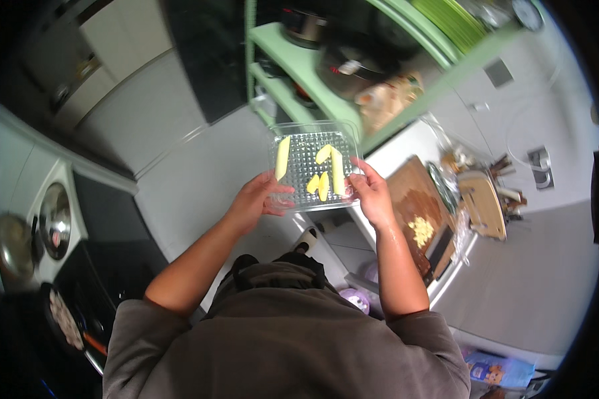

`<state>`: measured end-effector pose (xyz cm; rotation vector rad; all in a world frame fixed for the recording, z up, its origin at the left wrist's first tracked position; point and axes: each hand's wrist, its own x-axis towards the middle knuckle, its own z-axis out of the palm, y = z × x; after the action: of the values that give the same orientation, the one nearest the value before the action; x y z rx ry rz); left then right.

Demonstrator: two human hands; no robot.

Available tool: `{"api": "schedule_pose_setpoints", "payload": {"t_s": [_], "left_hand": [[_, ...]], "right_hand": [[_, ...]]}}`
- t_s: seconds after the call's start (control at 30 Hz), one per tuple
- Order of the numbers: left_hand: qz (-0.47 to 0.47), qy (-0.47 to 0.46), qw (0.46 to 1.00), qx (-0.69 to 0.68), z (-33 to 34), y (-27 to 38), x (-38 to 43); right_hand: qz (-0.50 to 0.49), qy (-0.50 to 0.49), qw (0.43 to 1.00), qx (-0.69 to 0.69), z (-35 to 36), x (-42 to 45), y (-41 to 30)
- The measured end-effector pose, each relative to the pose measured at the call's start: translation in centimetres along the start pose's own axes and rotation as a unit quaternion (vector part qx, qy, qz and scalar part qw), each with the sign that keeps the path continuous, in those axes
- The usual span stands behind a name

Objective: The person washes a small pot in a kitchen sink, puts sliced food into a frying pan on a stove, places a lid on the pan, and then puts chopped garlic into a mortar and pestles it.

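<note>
Between my two hands is a clear plastic tray [307, 202] with a dimpled bottom, held up in front of my body above the floor. In it lie a long pale-yellow vegetable piece [282, 158] on the left, another long piece [337, 172] on the right and several yellow slices [323, 186]. My left hand [254, 199] grips the tray's near left corner, its fingers seen through the plastic. On the right side, my right hand [372, 192] pinches the rim, thumb towards the inside.
On the right counter, a wooden cutting board [404, 187] carries a chopped pale-yellow pile [422, 231] and a dark-handled knife [438, 247]. Beyond it stands a wooden knife block [481, 207]. A green shelf [292, 55] holds appliances ahead. A pan with food [65, 319] sits at left.
</note>
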<state>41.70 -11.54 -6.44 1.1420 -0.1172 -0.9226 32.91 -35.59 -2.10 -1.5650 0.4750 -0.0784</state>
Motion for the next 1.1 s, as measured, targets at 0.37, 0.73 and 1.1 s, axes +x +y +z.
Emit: {"api": "schedule_pose_setpoints", "payload": {"t_s": [0.37, 0.73, 1.1], "left_hand": [[0.184, 0.367, 0.91, -0.055, -15.7, 4.0, -20.7], [0.306, 0.606, 0.719, -0.148, -26.2, 5.3, -30.5], [0.395, 0.753, 0.467, -0.241, -31.4, 7.0, -36.8]], "right_hand": [[-0.434, -0.213, 0.759, -0.437, 33.6, 0.9, -5.1], [-0.464, -0.51, 0.626, -0.364, 62.6, -2.6, -5.7], [-0.524, -0.745, 0.367, -0.188, 80.1, -9.9, -6.7]]}}
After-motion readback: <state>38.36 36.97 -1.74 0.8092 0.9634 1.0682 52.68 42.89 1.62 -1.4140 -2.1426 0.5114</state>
